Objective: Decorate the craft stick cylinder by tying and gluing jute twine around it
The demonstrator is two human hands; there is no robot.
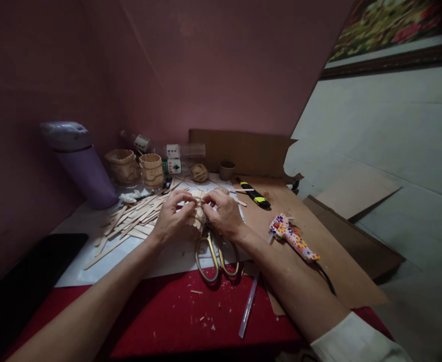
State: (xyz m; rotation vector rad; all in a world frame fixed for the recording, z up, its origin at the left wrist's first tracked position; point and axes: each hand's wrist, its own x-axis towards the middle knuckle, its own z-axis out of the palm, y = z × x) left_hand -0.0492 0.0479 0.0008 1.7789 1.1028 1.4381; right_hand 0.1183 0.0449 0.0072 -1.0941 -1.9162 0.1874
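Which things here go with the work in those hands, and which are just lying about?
Probably part of the job:
slatted wooden piece and twine at the fingers
loose wooden sticks
twine ball
scissors
glue gun

Probably just lying about:
purple tumbler
black flat object
cardboard on the floor

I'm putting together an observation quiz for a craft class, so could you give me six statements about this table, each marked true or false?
1. The left hand and right hand meet at a small stick piece. True.
2. The right hand grips the scissors by their handles. False: the scissors' handles lie free, below the hands.
3. The flowered glue gun rests on cardboard. True.
4. The purple tumbler is right of both hands. False: it stands on the left.
5. A twine ball lies beyond the hands. True.
6. The near cloth is blue. False: it is red.
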